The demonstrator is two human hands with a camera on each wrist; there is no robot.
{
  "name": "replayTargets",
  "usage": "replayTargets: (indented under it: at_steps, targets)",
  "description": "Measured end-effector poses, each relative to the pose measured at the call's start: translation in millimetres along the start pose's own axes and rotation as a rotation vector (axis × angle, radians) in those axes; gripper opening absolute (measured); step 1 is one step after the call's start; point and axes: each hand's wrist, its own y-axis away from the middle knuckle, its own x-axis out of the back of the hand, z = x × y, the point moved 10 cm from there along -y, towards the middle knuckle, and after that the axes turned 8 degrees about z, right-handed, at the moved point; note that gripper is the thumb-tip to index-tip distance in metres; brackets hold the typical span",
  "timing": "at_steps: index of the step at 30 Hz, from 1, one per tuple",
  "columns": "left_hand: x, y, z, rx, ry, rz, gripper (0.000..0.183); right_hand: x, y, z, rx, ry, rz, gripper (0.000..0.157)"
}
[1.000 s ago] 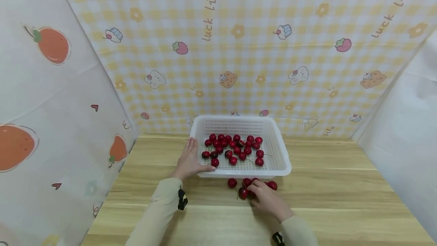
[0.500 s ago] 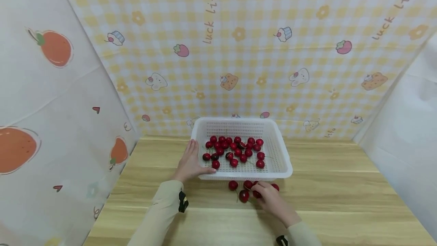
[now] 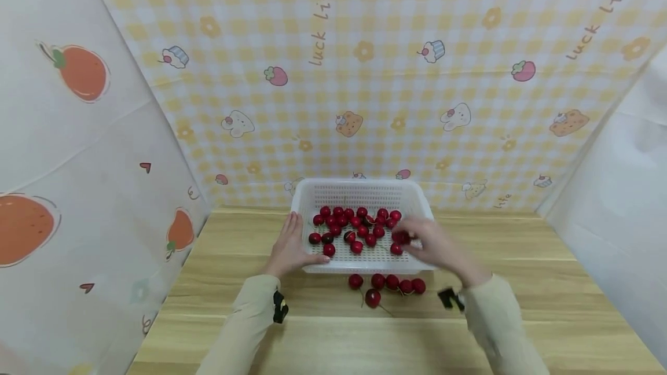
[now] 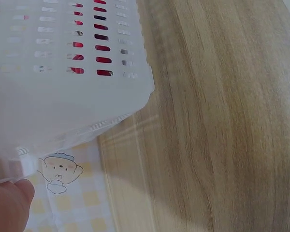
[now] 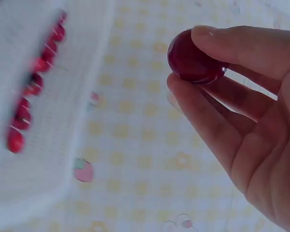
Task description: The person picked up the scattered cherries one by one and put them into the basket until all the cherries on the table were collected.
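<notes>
A white perforated plastic basket (image 3: 365,265) stands on the wooden table with several dark red cherries (image 3: 362,231) spread over its bottom. At its front left corner my left hand (image 3: 288,247) holds on, fingers along the left side and thumb on the front rim. In the left wrist view a fingertip (image 4: 24,191) meets the basket's rim. My right hand (image 3: 438,249), blurred, is over the basket's right part. Its thumb and fingers pinch one cherry (image 5: 195,60). Just in front of the basket, several more cherries (image 3: 392,282) lie on the table, some with stems.
The wooden table (image 3: 333,340) ends at the back against a yellow checked cloth (image 3: 365,103) with printed pictures. A white cloth (image 3: 104,149) hangs at the left side, and another pale sheet (image 3: 625,178) stands at the right.
My right hand has lifted a cherry from the group on the table and carried it up and back over the basket's right side. The left hand keeps its place on the basket.
</notes>
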Motion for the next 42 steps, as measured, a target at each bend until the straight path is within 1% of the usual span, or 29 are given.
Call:
replayTargets:
  at_steps: [3,5,7,8,9,11,13,16,19,21,23,25,27,29,30,34,36,38,39,42]
  targets:
    - [1.5,-0.9,-0.1,-0.001,0.005,0.005,0.128,9.5,-38.4,29.5,-0.058,0.03,-0.037,0.027]
    - [1.8,-1.2,-0.2,-0.001,0.016,0.007,0.13,7.7,-60.9,51.9,-0.095,0.061,-0.078,0.025]
    - [1.5,-1.1,-0.5,0.003,0.024,0.007,0.131,0.4,-78.6,74.4,-0.136,0.086,-0.127,0.021]
    - [1.8,-1.0,-0.6,0.006,0.031,0.011,0.132,-5.1,-85.3,86.2,-0.158,0.101,-0.15,0.019]
    - [1.6,-0.7,-1.0,0.01,0.031,0.013,0.132,-12.4,-89.8,98.3,-0.196,0.093,-0.182,0.017]
    - [1.1,0.4,-0.8,0.014,0.029,0.014,0.132,-27.0,-93.8,121.7,-0.278,0.096,-0.241,0.014]
    - [0.0,1.7,-1.0,0.02,0.029,0.013,0.132,-40.8,-91.8,144.1,-0.361,0.097,-0.284,0.012]
    - [-2.6,3.1,-0.6,0.026,0.023,0.001,0.131,-57.9,-79.9,170.6,-0.474,0.087,-0.332,0.011]
    - [-3.0,3.3,0.3,0.023,0.019,-0.002,0.131,-69.8,-62.7,187.3,-0.573,0.121,-0.382,0.014]
    - [-2.2,2.8,0.7,0.016,0.011,0.003,0.132,-77.0,-50.8,193.9,-0.621,0.148,-0.421,0.016]
    - [-1.8,2.2,-0.3,0.013,0.009,0.007,0.132,-81.9,-41.3,199.6,-0.658,0.18,-0.442,0.017]
    - [-1.5,1.4,-2.1,0.012,0.0,0.007,0.132,-85.8,-35.0,205.4,-0.677,0.205,-0.456,0.015]
    - [-1.1,0.5,-4.2,0.012,-0.005,0.008,0.133,-88.0,-32.4,210.7,-0.689,0.219,-0.46,0.014]
    - [-2.2,1.1,-4.4,0.013,-0.009,0.001,0.133,-87.8,-28.8,215.8,-0.7,0.234,-0.457,0.019]
    - [-2.5,1.4,-4.5,0.014,-0.006,-0.001,0.133,-88.1,-27.7,217.3,-0.7,0.238,-0.457,0.019]
    - [-2.4,1.8,-4.3,0.012,-0.011,0.002,0.133,-89.2,-25.4,222.5,-0.712,0.225,-0.449,0.02]
    - [-1.8,1.6,-3.8,0.005,-0.015,0.008,0.133,-89.4,-25.7,223.3,-0.718,0.204,-0.447,0.022]
    - [-1.5,0.9,-3.8,-0.001,-0.018,0.013,0.133,-87.9,-28.4,220.9,-0.715,0.184,-0.449,0.027]
    - [-1.6,0.6,-3.9,-0.003,-0.02,0.013,0.133,-86.6,-31.1,218.0,-0.696,0.182,-0.448,0.03]
    - [-2.9,-0.5,-6.0,-0.002,-0.022,0.008,0.134,-79.2,-45.5,200.4,-0.598,0.159,-0.425,0.036]
